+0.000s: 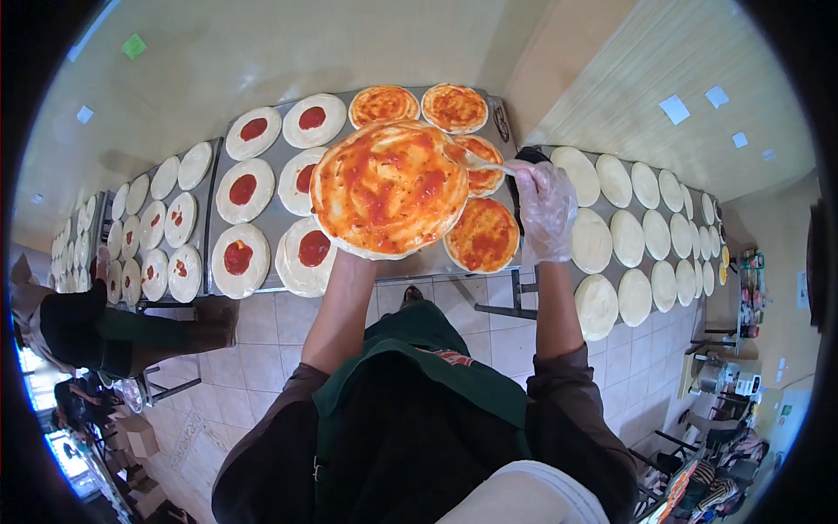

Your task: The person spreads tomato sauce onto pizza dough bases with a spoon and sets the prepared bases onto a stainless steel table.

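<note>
A round dough base spread with red sauce is raised above the middle table. My left forearm reaches up beneath it; the left hand itself is hidden under the dough. My right hand, in a clear plastic glove, has its fingers closed on a spoon, whose bowl end is at the right edge of the raised dough. Behind and right of it lie sauced bases, one at the top and one lower down. To the left, pale bases carry a blob of red sauce at their centres.
Plain dough rounds cover the right-hand table. On the left tables are more rounds, some with small red dabs. Another person in a dark top and green apron stands at the far left. Chairs and boxes are farther back.
</note>
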A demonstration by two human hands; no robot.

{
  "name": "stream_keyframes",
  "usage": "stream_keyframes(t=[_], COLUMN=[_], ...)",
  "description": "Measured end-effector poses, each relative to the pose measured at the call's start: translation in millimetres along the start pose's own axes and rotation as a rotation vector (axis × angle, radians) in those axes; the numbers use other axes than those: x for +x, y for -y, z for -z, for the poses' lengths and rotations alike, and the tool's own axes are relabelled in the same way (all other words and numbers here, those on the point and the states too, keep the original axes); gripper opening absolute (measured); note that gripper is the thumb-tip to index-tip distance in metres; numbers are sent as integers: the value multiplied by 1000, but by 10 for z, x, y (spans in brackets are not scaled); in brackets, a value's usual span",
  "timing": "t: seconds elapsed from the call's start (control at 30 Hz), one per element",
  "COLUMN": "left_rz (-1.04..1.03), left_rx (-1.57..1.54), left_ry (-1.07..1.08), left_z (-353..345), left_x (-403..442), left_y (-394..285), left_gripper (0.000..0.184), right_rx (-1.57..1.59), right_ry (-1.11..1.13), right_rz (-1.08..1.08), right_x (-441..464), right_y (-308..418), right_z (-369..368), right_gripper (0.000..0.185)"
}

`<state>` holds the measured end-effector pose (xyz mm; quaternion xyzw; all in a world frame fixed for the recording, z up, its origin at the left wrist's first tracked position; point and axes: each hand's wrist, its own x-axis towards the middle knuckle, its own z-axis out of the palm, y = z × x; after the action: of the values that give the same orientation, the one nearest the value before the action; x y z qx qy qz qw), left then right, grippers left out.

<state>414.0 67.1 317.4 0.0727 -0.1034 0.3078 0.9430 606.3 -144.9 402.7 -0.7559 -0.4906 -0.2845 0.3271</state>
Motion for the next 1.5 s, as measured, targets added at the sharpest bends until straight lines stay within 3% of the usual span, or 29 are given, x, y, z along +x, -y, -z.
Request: stream_keyframes(t=[0.03, 0.17, 0.2, 0.3, 0.33, 0.43, 0.47, 0.57, 0.83, 0.93, 1.13, 1.5], left_rz=[11, 50, 57, 77, 83, 104, 109, 126, 161, 172, 203, 267], left_rx=[-2, 1, 0, -2, -4, -2, -2, -1, -6, -9, -32, -45], left_ry=[-8, -18, -20, -35, -40, -44, -44, -50, -49, -53, -52, -56], left_z=[7, 29, 26, 59, 65, 72, 75, 95, 53, 35, 17, 7], left_x=[4, 32, 38, 23, 18, 25, 36, 64, 202, 266, 405, 571], left_y=[26, 134, 157, 215, 239, 280, 293, 318, 380, 427, 621, 1020], left_gripper=[67, 67, 67, 68, 68, 68, 68, 68, 68, 68, 68, 69], right_rx=[-62, 165, 180, 224, 294, 1112, 1041, 1122, 1267, 1144, 1261, 1272], right_ry=[1, 18, 17, 75, 61, -86, -57, -47, -205, -239, -436, -462], right_rz=[35, -218, -178, -326, -402, -892, -923, -1008, -1027, -1055, -1248, -1255], right_x=[6, 59, 34, -97, -131, -257, -355, -566, -739, -946, -1120, -1318], right_y=[-24, -226, -223, -306, -358, -417, -429, -302, 146, 200, 488, 663], right_z=[25, -75, 0, -17, -54, -180, -172, -202, -112, -169, -145, -89], right_gripper=[14, 17, 18, 19, 21, 24, 32, 34, 37, 35, 30, 25])
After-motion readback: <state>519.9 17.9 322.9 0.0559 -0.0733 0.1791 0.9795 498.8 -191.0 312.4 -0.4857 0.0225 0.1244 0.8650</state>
